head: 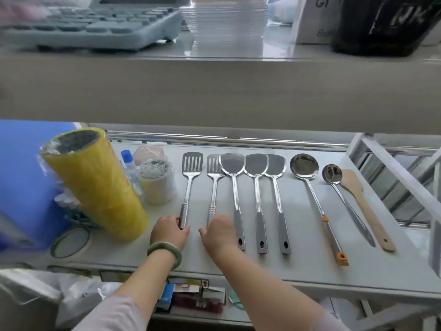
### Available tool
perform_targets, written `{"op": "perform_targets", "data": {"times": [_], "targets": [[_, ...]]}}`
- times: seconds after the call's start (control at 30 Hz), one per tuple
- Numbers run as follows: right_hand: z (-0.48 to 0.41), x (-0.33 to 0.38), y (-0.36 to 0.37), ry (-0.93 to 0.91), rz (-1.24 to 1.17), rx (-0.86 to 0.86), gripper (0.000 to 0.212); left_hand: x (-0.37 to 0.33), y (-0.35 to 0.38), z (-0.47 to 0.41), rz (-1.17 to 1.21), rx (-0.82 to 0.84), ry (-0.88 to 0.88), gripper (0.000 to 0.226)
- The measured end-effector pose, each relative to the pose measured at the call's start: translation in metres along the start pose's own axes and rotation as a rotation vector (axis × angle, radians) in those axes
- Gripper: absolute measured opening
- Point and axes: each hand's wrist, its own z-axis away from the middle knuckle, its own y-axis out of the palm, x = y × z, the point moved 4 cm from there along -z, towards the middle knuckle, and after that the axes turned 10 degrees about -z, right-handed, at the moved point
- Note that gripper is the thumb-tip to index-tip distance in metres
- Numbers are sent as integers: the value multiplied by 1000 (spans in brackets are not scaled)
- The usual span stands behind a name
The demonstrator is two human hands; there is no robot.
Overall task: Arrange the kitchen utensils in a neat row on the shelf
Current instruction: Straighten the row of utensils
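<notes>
Several utensils lie side by side on the white shelf [305,259], handles toward me. From the left: two slotted steel turners [192,168] [214,168], three solid steel turners [232,163] [255,164] [275,164], a large ladle [304,166] with orange handle tips, a small ladle [332,174] and a wooden spatula [353,185]. My left hand [170,231], with a green bangle at the wrist, grips the handle end of the leftmost slotted turner. My right hand [220,232] rests on the handle end of the second slotted turner.
A yellow roll [95,185] leans at the left, beside a white tape roll [157,185], a small bottle [127,161] and a flat tape ring [70,243]. A blue sheet [21,175] fills the far left. Metal rails [393,177] stand at the right. The upper shelf holds a calculator [95,22].
</notes>
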Motion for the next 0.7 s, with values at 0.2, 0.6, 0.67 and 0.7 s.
{"op": "perform_targets", "data": {"times": [0.2, 0.6, 0.67, 0.7], "targets": [[-1, 2, 7, 27, 7, -8, 41, 6, -1, -9, -14, -8, 10, 38], [-7, -45, -43, 123, 29, -260, 34, -22, 2, 6, -49, -70, 142, 51], [-9, -53, -47, 161, 31, -221, 30, -34, 14, 12, -47, -6, 172, 54], [-10, -53, -46, 150, 44, -200, 29, -38, 19, 14, -60, 24, 186, 55]]}}
